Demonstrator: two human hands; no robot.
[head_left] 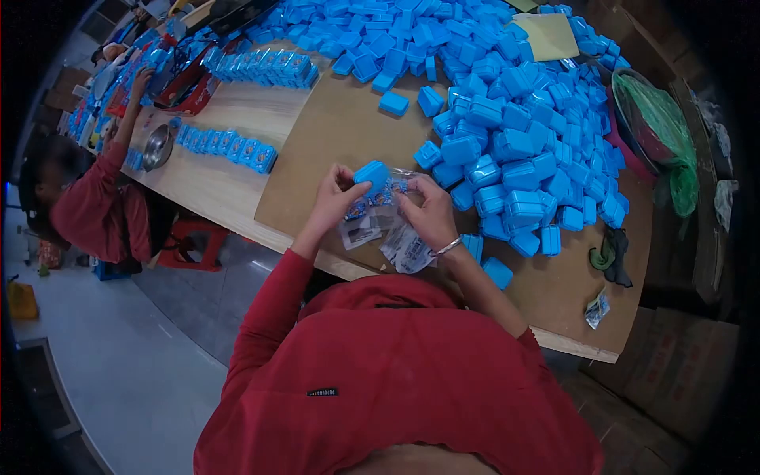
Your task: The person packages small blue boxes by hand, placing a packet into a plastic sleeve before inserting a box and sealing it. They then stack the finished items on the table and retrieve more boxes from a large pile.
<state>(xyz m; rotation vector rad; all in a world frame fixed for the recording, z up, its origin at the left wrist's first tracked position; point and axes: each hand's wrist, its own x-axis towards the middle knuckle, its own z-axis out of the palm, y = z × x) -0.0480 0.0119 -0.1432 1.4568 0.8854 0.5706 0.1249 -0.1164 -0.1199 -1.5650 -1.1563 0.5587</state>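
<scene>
Near the table's front edge, my left hand [336, 197] pinches a small blue box [371, 176] between thumb and fingers. Just to its right, my right hand [428, 211] has its fingers closed on a clear plastic packet [398, 188] with a blue printed pattern. Several printed clear packets [406, 247] lie beneath and between both hands, partly hidden by them. A big heap of blue boxes [507, 142] rises behind and to the right of my hands. One loose blue box [497, 272] lies right of my right wrist.
Rows of packed blue boxes [226, 149] and a metal bowl [158, 147] stand at the left. A co-worker [99, 210] reaches over the table there. Dark green cloth [609, 257] and a small packet [597, 308] lie at the right. A basin with green plastic [653, 119] stands beyond.
</scene>
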